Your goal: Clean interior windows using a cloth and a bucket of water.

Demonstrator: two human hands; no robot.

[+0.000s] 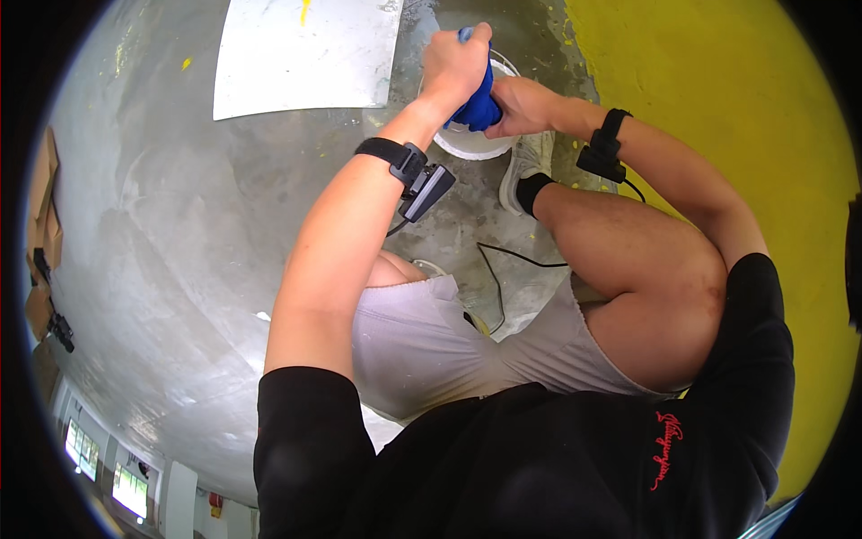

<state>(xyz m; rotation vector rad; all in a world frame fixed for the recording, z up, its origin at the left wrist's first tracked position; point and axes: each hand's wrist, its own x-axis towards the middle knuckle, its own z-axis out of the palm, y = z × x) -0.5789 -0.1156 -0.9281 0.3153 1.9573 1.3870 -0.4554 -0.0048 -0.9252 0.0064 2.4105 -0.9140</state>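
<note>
Both my hands grip a bunched blue cloth (479,108) above a white bucket (471,145). My left hand (456,59) closes over the cloth's upper end, with a bit of blue showing beside the thumb. Lower down and to the right, my right hand (524,106) holds the cloth's other end. Liquid in the bucket is partly visible; the hands and cloth hide much of its opening. The bucket stands on the grey floor, close to a light-coloured shoe (528,168). Each wrist wears a black strap with a small device.
A white panel (310,57) lies on the floor at the upper left. Yellow surface (727,87) borders the grey floor on the right. A black cable (522,255) runs between my legs. Cardboard pieces (42,222) are at the far left edge.
</note>
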